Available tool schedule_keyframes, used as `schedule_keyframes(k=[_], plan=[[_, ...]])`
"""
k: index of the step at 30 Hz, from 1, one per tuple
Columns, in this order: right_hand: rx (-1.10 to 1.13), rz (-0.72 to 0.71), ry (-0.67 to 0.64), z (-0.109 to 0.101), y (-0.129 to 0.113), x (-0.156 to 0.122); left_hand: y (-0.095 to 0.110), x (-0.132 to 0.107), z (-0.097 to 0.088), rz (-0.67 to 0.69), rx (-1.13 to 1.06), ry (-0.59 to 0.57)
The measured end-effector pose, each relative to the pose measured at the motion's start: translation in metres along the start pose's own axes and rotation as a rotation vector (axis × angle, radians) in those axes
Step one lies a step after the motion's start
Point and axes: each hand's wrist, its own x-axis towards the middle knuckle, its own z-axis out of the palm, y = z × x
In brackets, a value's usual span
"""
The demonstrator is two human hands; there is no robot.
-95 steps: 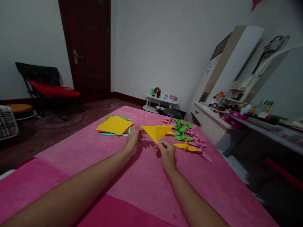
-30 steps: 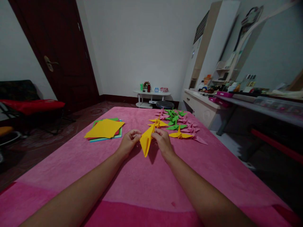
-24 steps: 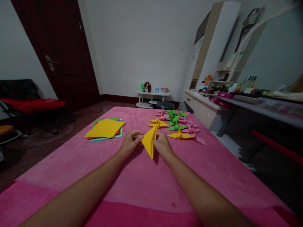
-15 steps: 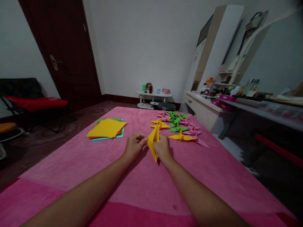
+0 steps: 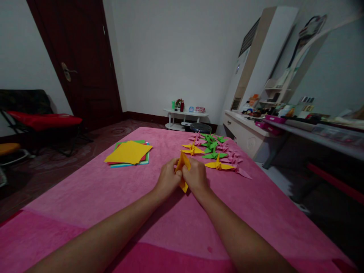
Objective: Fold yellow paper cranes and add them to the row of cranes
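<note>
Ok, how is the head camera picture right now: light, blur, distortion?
Head view: dim, with dark corners; the wide lens tilts the door and the tall white unit; the left hand, the right hand and the folded yellow paper they pinch are sharp, with a soft shadow on the pink cover; the desk clutter at right is smeared.

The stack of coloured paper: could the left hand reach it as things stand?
Probably yes: only pink cloth lies between the left hand and the paper stack, though it and the right hand pinch the folded yellow paper.
</note>
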Motion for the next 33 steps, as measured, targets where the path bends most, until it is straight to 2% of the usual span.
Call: schedule_keyframes(k=[5, 7, 10, 14, 17, 21, 24, 27, 29, 33], plan=[[-0.034, 0.016, -0.037, 0.004, 0.0, 0.0, -0.009, 0.004, -0.001, 0.011, 0.133, 0.013], [-0.068, 0.013, -0.065, 0.003, 0.001, 0.0, -0.011, 0.005, -0.003, 0.039, 0.193, 0.033], [-0.167, 0.034, -0.102, -0.002, 0.001, 0.002, -0.013, 0.009, -0.007, 0.082, 0.25, 0.004], [-0.291, 0.061, -0.143, -0.009, 0.002, 0.004, -0.018, 0.014, -0.01, 0.047, 0.291, -0.039], [-0.285, 0.061, -0.169, -0.009, 0.004, 0.006, -0.02, 0.017, -0.012, 0.02, 0.311, -0.055], [-0.287, 0.072, -0.172, -0.007, 0.008, 0.006, -0.015, 0.016, -0.013, 0.002, 0.294, -0.082], [-0.3, 0.076, -0.171, -0.007, 0.01, 0.006, -0.011, 0.015, -0.012, 0.03, 0.286, -0.114], [-0.265, 0.1, -0.182, -0.009, 0.012, 0.008, -0.011, 0.015, -0.013, 0.063, 0.292, -0.097], [-0.228, 0.14, -0.215, -0.01, 0.015, 0.012, -0.012, 0.015, -0.014, 0.086, 0.261, -0.09], [-0.128, 0.209, -0.344, -0.009, 0.026, 0.02, -0.011, 0.014, -0.018, 0.152, 0.114, -0.151]])
